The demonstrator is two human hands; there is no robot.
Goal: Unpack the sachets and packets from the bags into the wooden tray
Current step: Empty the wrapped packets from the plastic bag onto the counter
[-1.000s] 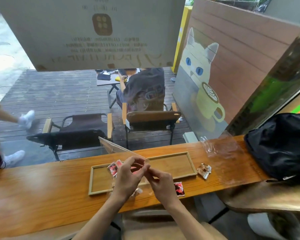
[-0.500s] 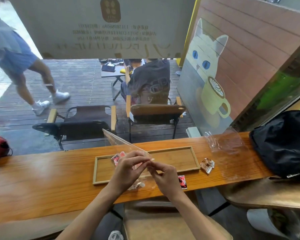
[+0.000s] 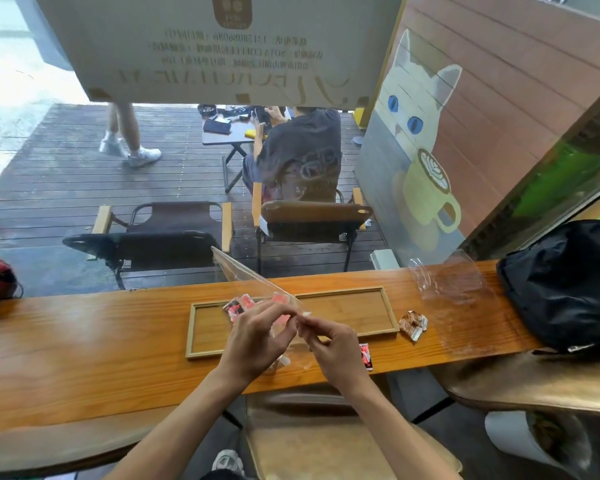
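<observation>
A: Hands first?
B: Left hand [image 3: 257, 341] and right hand [image 3: 329, 344] meet over the near edge of the wooden tray [image 3: 390, 313]. Both pinch the mouth of a clear plastic bag [image 3: 243, 275], fingertips almost touching each other.

A: Where does the bag sit against the grip?
B: It rises from the pinch up and away to the left, tilted, its far corner above the counter edge. Red sachets [image 3: 238, 304] show through it just beyond the left hand's knuckles, over the tray's left half. Whether they are inside the bag or lying in the tray, cannot tell.

A: Other packets?
B: One red sachet [image 3: 365, 355] on the wooden counter [image 3: 84, 341], just right of the right hand, outside the tray. A brown-and-white packet pile [image 3: 413, 323] just beside the tray's right end. A second clear bag [image 3: 447, 282] lies flat further right, near a black backpack [image 3: 568, 285].

A: Tray's right half?
B: Bare wood showing.
</observation>
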